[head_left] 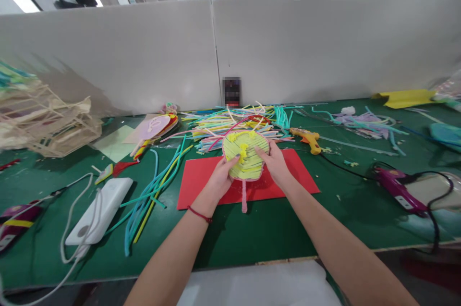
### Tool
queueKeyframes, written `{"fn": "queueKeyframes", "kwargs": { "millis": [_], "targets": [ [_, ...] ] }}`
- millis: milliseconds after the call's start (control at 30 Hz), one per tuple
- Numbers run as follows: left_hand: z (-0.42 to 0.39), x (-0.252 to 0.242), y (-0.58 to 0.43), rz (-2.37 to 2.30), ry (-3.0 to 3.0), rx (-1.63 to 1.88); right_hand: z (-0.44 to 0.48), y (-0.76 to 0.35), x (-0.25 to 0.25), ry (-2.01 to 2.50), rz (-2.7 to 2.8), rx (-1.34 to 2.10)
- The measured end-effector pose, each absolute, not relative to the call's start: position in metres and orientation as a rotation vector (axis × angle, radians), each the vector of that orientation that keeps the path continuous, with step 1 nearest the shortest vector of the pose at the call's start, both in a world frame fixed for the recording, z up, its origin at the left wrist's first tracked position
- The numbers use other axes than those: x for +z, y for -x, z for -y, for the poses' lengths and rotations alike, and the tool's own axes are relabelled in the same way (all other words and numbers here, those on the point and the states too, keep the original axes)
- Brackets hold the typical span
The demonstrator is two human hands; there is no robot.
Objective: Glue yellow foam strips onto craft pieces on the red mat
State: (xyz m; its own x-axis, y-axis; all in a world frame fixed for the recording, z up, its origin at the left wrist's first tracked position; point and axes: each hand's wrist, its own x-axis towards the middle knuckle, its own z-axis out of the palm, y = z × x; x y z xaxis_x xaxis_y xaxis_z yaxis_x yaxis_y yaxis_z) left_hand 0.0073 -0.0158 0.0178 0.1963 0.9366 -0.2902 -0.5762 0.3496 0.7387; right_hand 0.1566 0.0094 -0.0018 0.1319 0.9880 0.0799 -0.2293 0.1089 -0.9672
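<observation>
Between my hands is a round hand fan (pixel 252 167) made of yellow-green pipe cleaners, with yellow flower shapes on its face and a pink rim. Its pink handle (pixel 244 198) points down towards me. My left hand (pixel 221 178) grips the lower left edge, thumb on the front. My right hand (pixel 275 162) grips the right edge, its thumb also pressed on the face. The fingers behind the fan are hidden. Beneath it, a red sheet (pixel 201 178) lies on the green table (pixel 230 238).
Behind the fan lies a pile of coloured pipe cleaners (pixel 205 133). A yellow glue gun (pixel 308 140) is right of it. Left are loose blue-green stems (pixel 154 195), a white power strip (pixel 101 212) and a lilac fan (pixel 153 127). A purple tool (pixel 401 190) sits far right.
</observation>
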Motion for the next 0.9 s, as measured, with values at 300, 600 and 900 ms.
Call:
{"fn": "queueKeyframes", "kwargs": {
  "millis": [300,600,900],
  "targets": [
    [0.016,0.013,-0.007,-0.791,-0.600,1.081,-0.007,-0.156,0.001,1.013,0.986,1.158],
    [0.016,0.008,-0.010,-0.895,-0.791,1.152,-0.002,-0.155,0.009,0.958,0.825,1.451],
    [0.014,0.010,-0.010,-1.078,-0.870,1.150,-0.002,-0.154,0.007,0.977,0.917,1.413]
  ]
}}
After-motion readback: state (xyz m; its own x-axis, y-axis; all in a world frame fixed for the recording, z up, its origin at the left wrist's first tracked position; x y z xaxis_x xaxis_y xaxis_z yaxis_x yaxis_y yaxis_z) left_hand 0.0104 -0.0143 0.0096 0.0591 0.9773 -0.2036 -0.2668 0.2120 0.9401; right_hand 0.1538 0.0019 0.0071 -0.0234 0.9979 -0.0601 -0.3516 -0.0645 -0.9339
